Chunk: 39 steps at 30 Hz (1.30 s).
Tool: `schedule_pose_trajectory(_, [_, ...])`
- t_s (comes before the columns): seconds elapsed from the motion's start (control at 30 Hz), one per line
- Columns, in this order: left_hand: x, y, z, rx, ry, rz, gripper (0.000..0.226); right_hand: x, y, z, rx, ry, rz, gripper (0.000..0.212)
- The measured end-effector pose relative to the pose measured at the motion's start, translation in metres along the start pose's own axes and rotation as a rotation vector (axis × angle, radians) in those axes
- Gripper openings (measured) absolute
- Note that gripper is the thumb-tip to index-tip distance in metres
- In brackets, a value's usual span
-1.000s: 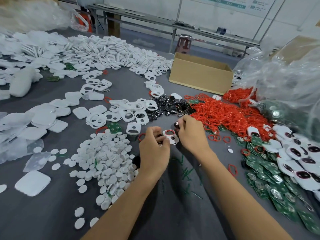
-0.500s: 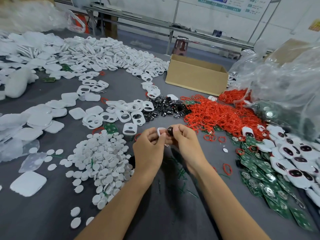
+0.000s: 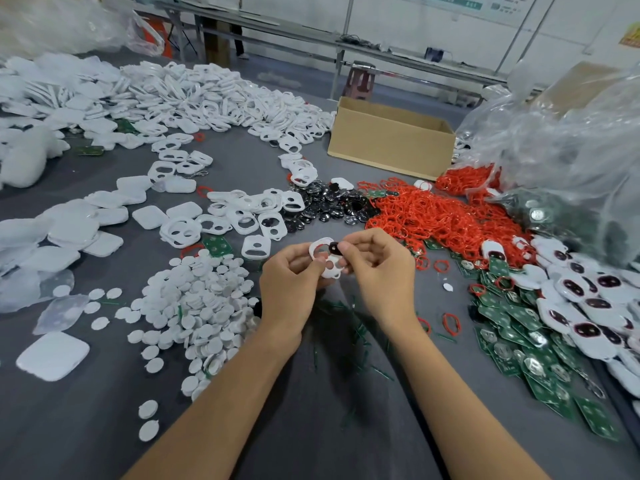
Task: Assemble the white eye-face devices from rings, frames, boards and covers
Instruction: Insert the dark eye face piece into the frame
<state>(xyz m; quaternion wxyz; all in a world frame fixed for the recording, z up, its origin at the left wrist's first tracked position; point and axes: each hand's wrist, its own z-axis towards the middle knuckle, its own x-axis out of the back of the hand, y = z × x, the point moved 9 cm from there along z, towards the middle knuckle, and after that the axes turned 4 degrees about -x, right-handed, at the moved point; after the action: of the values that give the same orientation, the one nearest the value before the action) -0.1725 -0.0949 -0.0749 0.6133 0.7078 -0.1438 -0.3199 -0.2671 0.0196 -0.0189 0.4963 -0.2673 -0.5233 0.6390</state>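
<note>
An open cardboard box (image 3: 391, 147) is sitting on the grey table (image 3: 69, 427), with crumpled clear plastic bags (image 3: 554, 140) bulging just beside it. A reddish stool (image 3: 362, 79) is standing behind the box.

Discs (image 3: 194, 299) left of hands (image 3: 332, 271); rings (image 3: 440, 216), boards (image 3: 519, 344) right; box (image 3: 388, 147) behind.

Your left hand (image 3: 291, 285) grips white frame (image 3: 325, 264); your right hand (image 3: 381, 271) pinches dark eye piece (image 3: 334, 247) against frame's far edge. Red rings (image 3: 440, 216) heaped far right, white discs (image 3: 201, 299) near left.
</note>
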Motion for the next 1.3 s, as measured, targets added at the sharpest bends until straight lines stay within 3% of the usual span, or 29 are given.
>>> schedule_pose_trajectory(0.13, [-0.001,0.000,-0.001,-0.041,-0.003,0.057,0.015,-0.004,-0.031,-0.014,0.355,0.096,-0.350,0.010])
schedule_pose_trajectory(0.23, [-0.009,0.006,-0.004,-0.118,-0.074,0.102,0.014,-0.010,-0.038,-0.023,0.460,0.117,-0.504,0.006])
schedule_pose_trajectory(0.43, [-0.012,0.006,-0.006,-0.076,-0.128,0.043,0.036,-0.020,-0.038,-0.024,0.499,-0.018,-0.515,0.014])
schedule_pose_trajectory(0.63, [-0.008,0.005,-0.004,0.005,-0.086,-0.048,0.021,-0.020,-0.036,-0.021,0.474,-0.069,-0.470,0.033])
schedule_pose_trajectory(0.83, [-0.004,0.003,-0.001,-0.020,-0.063,0.008,0.024,-0.008,-0.026,-0.012,0.273,-0.004,-0.311,0.034])
schedule_pose_trajectory(0.97, [-0.004,0.006,-0.001,-0.065,-0.071,0.086,0.028,-0.011,-0.008,-0.007,0.064,-0.103,-0.254,0.021])
schedule_pose_trajectory(1.1, [-0.001,0.005,0.000,-0.070,-0.039,0.161,0.021,-0.011,0.001,-0.005,-0.018,-0.128,-0.178,0.016])
schedule_pose_trajectory(1.17, [0.000,0.005,0.001,-0.063,-0.019,0.179,0.020,-0.009,-0.004,-0.006,0.018,-0.101,-0.161,0.023])
schedule_pose_trajectory(1.3, [0.000,0.003,0.001,-0.052,-0.035,0.148,0.020,-0.018,-0.029,-0.014,0.342,-0.181,-0.392,0.029])
